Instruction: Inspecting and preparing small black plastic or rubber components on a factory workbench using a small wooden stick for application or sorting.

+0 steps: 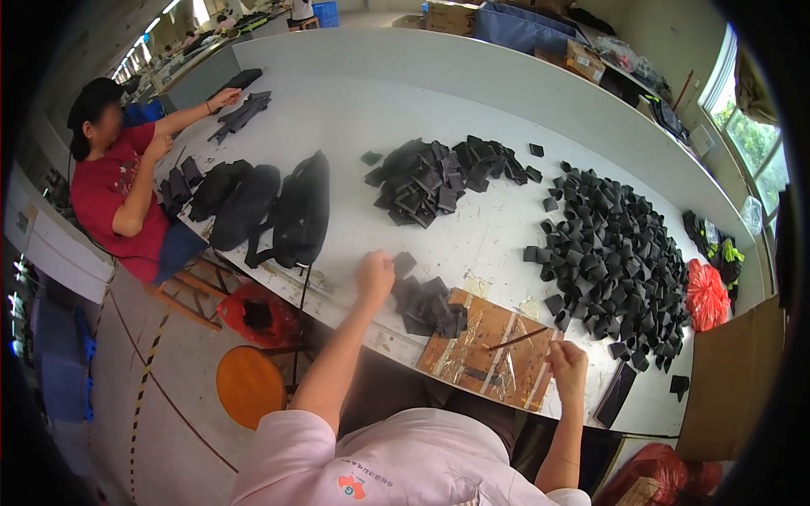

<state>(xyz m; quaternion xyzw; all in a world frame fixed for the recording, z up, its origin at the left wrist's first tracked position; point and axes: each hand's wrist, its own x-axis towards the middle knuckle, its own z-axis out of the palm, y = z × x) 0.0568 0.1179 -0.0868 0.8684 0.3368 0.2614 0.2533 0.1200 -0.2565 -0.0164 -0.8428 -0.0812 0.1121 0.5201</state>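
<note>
My left hand (375, 275) is closed at the table's front edge, its fingertips pinching a small flat black fabric piece (404, 263). Just right of it lies a loose pile of similar black pieces (429, 305), partly over a wooden board (472, 333). Strips of tape and shiny clear film cover the board. A thin dark stick (519, 339) slants over the board, its upper end close to my right hand (568, 361). That hand is closed at the board's right edge; whatever its fingers hold is hidden.
A big heap of black looped pieces (620, 261) covers the table's right side; flat black pieces (430, 177) are heaped mid-table. Black bags (302, 211) lie to the left, beside a seated co-worker (126, 177). A low partition (472, 63) borders the far side. An orange stool (251, 386) stands below left.
</note>
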